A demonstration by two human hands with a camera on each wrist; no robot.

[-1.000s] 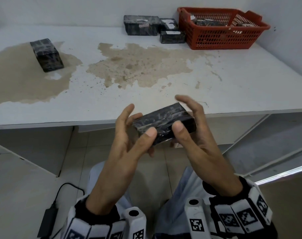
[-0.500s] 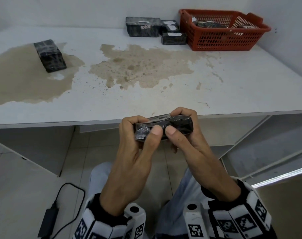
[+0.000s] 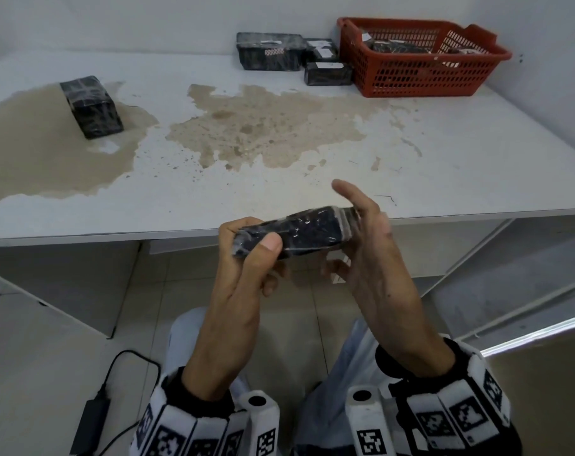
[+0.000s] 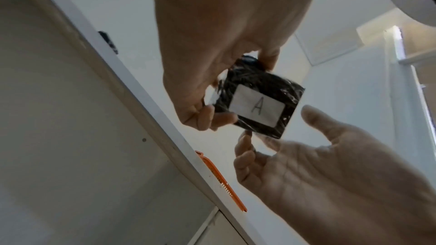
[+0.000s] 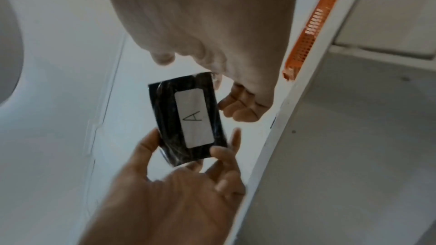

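The black wrapped packet (image 3: 307, 230), with a white label (image 4: 257, 107) marked A underneath, is held just off the near edge of the table (image 3: 444, 153). The left hand (image 3: 246, 268) grips its left end. The right hand (image 3: 374, 258), fingers spread, holds nothing beside its right end.

The white desk (image 3: 444, 166) has two brown stains (image 3: 263, 126). One black pack (image 3: 92, 106) lies on the left stain near the left edge. Three black packs (image 3: 269, 51) sit at the back edge, just beside a red basket (image 3: 420, 80) in the far right corner.
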